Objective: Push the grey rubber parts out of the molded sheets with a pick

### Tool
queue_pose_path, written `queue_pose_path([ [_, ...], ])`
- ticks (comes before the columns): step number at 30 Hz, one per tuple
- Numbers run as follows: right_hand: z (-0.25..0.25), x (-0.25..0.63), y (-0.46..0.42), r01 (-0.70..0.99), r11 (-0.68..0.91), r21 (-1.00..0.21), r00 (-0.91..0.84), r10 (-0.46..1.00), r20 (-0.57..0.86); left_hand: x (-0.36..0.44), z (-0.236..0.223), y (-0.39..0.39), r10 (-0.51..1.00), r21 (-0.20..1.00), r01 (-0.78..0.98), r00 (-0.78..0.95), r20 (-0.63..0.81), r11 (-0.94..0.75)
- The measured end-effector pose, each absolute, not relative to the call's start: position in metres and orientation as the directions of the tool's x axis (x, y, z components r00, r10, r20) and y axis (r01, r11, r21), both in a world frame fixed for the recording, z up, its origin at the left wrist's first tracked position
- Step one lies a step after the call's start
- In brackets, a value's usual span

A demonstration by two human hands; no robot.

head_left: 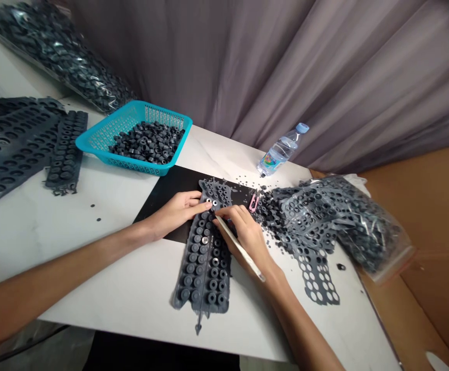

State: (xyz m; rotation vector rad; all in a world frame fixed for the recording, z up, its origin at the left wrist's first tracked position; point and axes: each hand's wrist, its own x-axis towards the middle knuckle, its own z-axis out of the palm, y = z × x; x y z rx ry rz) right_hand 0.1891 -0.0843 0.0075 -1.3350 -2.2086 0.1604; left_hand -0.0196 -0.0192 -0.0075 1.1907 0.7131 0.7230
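Note:
A dark grey moulded rubber sheet (200,265) with rows of round bushings lies lengthwise in front of me, its far end over a black mat (162,193). My left hand (176,212) grips the sheet's left edge, thumb on top and fingers curled by the side. In my right hand (247,234) is a slim tool with a whitish handle (243,252), held like a pen. Its tip meets the sheet close to my left thumb, though the fingers partly hide it. At the far end of the sheet, several holes show without bushings.
A turquoise basket (131,164) holds loose bushings. Pink thread snips (254,201) lie beside a pile of black rubber bits (272,214). Punched-out sheets (317,278) and a filled plastic bag (375,237) are at right. A water bottle (282,152) stands behind. More sheets (11,149) lie left.

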Motion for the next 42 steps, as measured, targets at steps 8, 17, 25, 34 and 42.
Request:
queue_pose_path([
  [8, 0.006, 0.183, -0.087, 0.839, 0.427, -0.337, -0.295, 0.878, 0.376, -0.020, -0.005, -0.018, 0.790, 0.974, -0.114, 0.606, -0.090, 0.198],
  [17, -0.001, 0.184, -0.083, 0.876, 0.247, -0.414, -0.044, 0.896, 0.442, -0.019, -0.008, -0.017, 0.789, 0.968, -0.105, 0.602, -0.122, 0.229],
  [25, 0.010, 0.216, -0.080, 0.783, 0.250, -0.570, 0.007, 0.912, 0.409, -0.020, -0.004, -0.019, 0.779, 0.976, -0.091, 0.619, -0.102, 0.200],
  [34, 0.021, 0.193, -0.089, 0.704, 0.425, -0.569, -0.249, 0.898, 0.363, -0.020, -0.005, -0.019, 0.776, 0.976, -0.099, 0.624, -0.089, 0.192],
  [42, 0.016, 0.194, -0.088, 0.715, 0.420, -0.559, -0.246, 0.899, 0.361, -0.020, -0.008, -0.018, 0.781, 0.983, -0.082, 0.620, -0.076, 0.161],
])
